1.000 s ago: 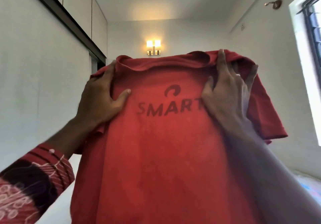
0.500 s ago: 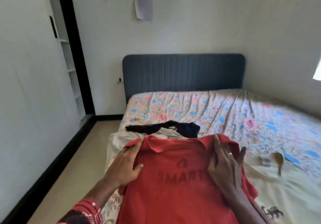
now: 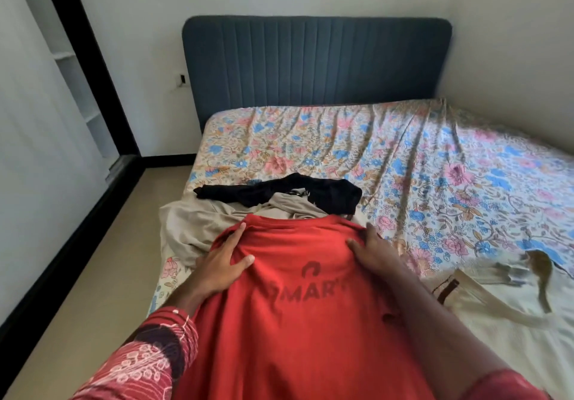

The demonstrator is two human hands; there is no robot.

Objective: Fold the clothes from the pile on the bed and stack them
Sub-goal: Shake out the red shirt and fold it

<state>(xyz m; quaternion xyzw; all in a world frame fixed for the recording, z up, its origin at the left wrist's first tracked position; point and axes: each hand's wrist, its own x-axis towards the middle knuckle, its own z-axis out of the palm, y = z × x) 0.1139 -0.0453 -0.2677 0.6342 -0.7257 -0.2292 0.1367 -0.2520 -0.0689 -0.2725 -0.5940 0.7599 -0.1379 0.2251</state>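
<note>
A red T-shirt [image 3: 298,322] with dark "SMART" lettering hangs in front of me over the near edge of the bed [image 3: 403,157]. My left hand [image 3: 222,263] grips its left shoulder, thumb across the front. My right hand [image 3: 372,250] grips the right shoulder, and my forearm covers the end of the lettering. Just beyond the shirt lies the pile: a beige garment [image 3: 192,225] with a black garment [image 3: 279,191] on top of it.
A cream cloth [image 3: 497,337] with a brown band lies spread at the near right of the floral sheet. A dark blue headboard [image 3: 310,64] stands against the far wall. Bare floor [image 3: 93,291] runs along the bed's left side, by a wardrobe [image 3: 46,120].
The shirt, held up high against the ceiling a second ago, has come down to the bed with both hands still on its shoulders. My view has dropped from the wall lamp to the bed.
</note>
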